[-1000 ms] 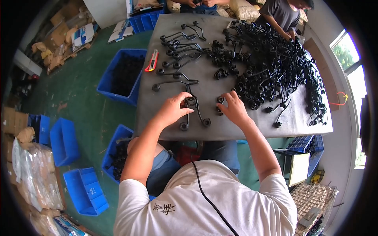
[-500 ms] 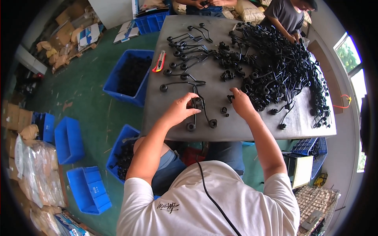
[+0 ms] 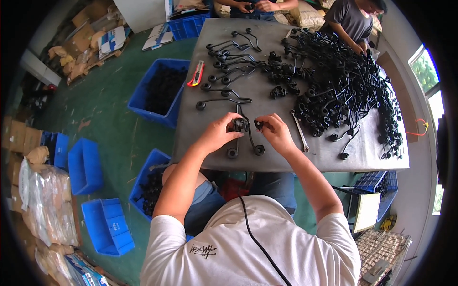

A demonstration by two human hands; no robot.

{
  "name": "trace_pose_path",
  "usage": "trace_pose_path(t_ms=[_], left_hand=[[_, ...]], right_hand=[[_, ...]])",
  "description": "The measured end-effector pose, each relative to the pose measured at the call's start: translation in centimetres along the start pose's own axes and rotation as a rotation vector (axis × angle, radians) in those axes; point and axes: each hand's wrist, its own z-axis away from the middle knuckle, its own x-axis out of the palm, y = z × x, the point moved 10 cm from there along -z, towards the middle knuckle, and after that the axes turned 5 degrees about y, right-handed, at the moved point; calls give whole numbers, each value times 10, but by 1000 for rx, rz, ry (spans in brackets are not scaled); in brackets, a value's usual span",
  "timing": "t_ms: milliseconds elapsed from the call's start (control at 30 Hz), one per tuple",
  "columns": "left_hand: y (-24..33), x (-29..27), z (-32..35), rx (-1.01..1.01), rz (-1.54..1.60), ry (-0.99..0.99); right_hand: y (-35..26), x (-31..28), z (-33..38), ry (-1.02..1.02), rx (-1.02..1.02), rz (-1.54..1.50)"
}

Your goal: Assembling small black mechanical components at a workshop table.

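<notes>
My left hand (image 3: 222,132) is closed on a pair of black bent rods near the table's front edge, gripping them by a dark bracket-like piece (image 3: 240,125). Round eyelet ends (image 3: 258,150) of these rods point toward me. Just to the right, my right hand (image 3: 275,132) pinches a small black fitting (image 3: 258,124), held close to the bracket-like piece but apart from it. More black bent rods with round ends (image 3: 224,101) lie in a row beyond my left hand. A combination spanner (image 3: 300,129) rests on the table right of my right hand.
A large heap of black rods (image 3: 338,90) covers the table's right side, with small fittings (image 3: 278,91) beside it. A red utility knife (image 3: 196,74) lies at the left edge. Blue bins (image 3: 138,112) stand on the floor to the left. Two other people work at the far side.
My right hand has moved left from beside the heap to my left hand, bringing the small fitting. The spanner its arm covered is now visible. My left hand keeps its grip.
</notes>
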Motion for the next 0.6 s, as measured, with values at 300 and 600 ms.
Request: trace_pose_path(t_ms=[300, 600], left_hand=[[1, -1, 2, -2, 31, 16], [4, -2, 0, 30, -30, 38]], right_hand=[[45, 27, 16, 60, 404, -471], [48, 33, -9, -82, 420, -304]])
